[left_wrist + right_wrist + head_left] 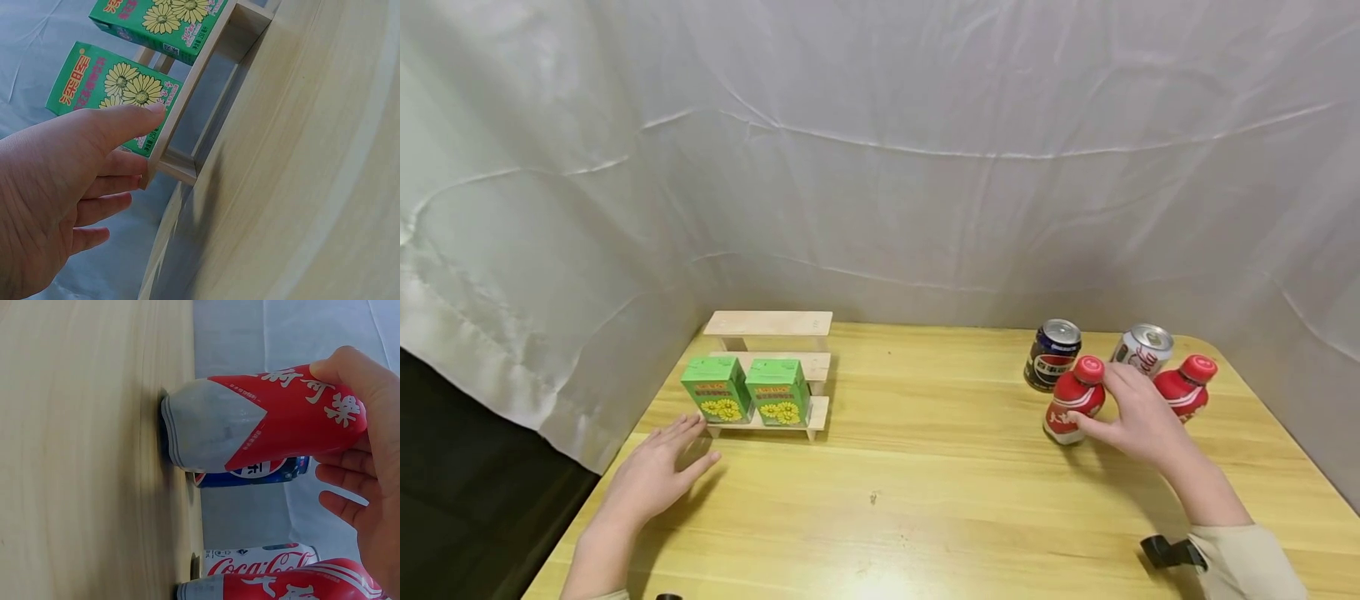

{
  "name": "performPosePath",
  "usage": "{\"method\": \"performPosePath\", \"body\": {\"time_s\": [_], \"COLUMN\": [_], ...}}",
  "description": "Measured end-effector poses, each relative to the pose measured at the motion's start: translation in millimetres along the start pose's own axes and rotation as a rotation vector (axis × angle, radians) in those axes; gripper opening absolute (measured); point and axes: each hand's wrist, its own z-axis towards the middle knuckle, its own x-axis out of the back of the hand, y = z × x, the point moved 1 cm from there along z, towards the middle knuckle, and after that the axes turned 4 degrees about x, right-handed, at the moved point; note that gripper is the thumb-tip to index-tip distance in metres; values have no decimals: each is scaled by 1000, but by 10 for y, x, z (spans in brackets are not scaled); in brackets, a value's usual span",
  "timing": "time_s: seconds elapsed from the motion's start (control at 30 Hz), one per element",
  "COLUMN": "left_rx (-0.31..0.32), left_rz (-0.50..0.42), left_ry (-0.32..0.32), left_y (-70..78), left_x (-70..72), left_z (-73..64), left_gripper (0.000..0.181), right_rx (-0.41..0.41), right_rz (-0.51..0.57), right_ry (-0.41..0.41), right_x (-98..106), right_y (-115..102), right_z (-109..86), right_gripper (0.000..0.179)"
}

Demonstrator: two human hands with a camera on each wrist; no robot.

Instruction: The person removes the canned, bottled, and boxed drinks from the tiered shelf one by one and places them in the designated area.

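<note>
Nearest me, the left hand (651, 475) is loose, thumb well apart from the fingers, nothing in its hold, tips right by one end of the wooden rack (815, 365); I can't tell whether they touch it. Over to the right hand (1138, 417): thumb and forefinger are curled about the upper part of a red bottle (1071, 404), parted just by its width, the smallest finger apparently off it. I'd call this the gripping step; a lift would want a firmer wrap and care with the neighbours. Beyond the left fingertips, one green box (717, 388) and another green box (778, 394) stand side by side. Past the right knuckles there's a second bottle (1182, 394); beyond the right fingers, a dark blue can (1049, 358) and a silver can (1138, 354).
</note>
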Motion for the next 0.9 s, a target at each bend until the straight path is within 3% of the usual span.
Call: {"method": "performPosePath", "body": {"time_s": [0.3,0.63,0.9], "left_rx": [-10,2,-2], "left_rz": [-2,-9,-12], "left_ry": [18,-6,5], "left_y": [5,-8,-5], "left_x": [-15,0,-4], "left_z": [5,8,2], "left_gripper": [66,67,66], "right_rx": [-12,-13,-14], "right_rz": [-5,-16,-11], "right_ry": [-1,-9,-34], "right_x": [-11,2,70], "right_y": [60,86,109], "right_z": [-19,-21,-31], "right_gripper": [52,48,60]}}
